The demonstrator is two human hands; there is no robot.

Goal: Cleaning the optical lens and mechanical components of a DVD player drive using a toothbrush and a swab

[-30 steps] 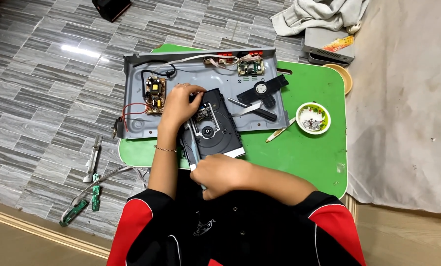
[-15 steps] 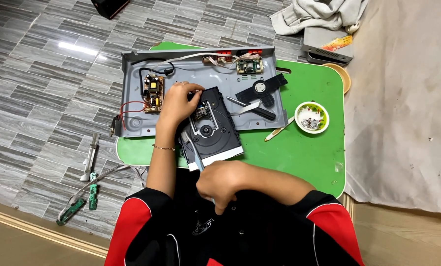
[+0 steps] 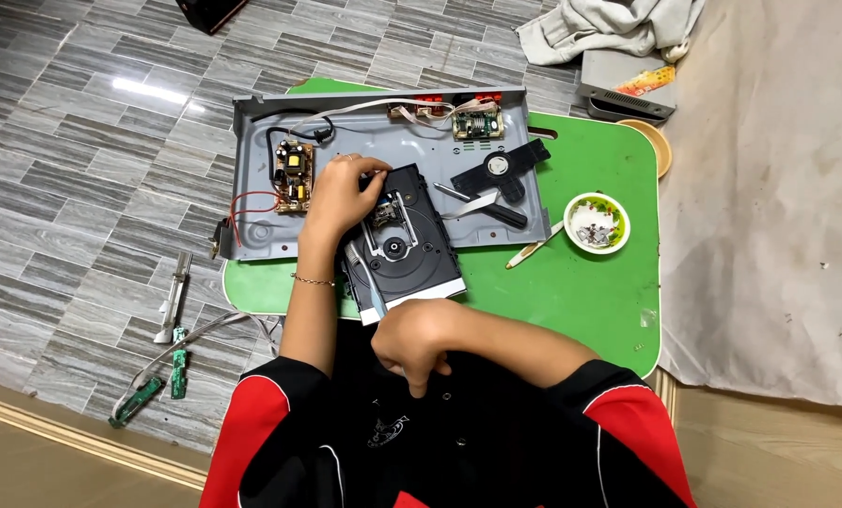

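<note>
A black disc drive mechanism (image 3: 409,246) lies tilted across the front edge of an open grey metal chassis (image 3: 364,150) on a green table (image 3: 571,292). My left hand (image 3: 341,195) rests on the drive's upper left corner, fingers curled over its edge. My right hand (image 3: 413,339) is down at the table's near edge below the drive, fingers curled against my black shirt; whether it holds anything is hidden.
Inside the chassis sit a brown circuit board (image 3: 293,175), a green board (image 3: 477,122) and a black plastic part (image 3: 501,169). A small bowl of screws (image 3: 597,223) and a tool (image 3: 532,247) lie on the table. Green boards (image 3: 157,376) lie on the tiled floor.
My right hand has drawn back from the drive's lower edge toward my body. The left hand stays on the drive.
</note>
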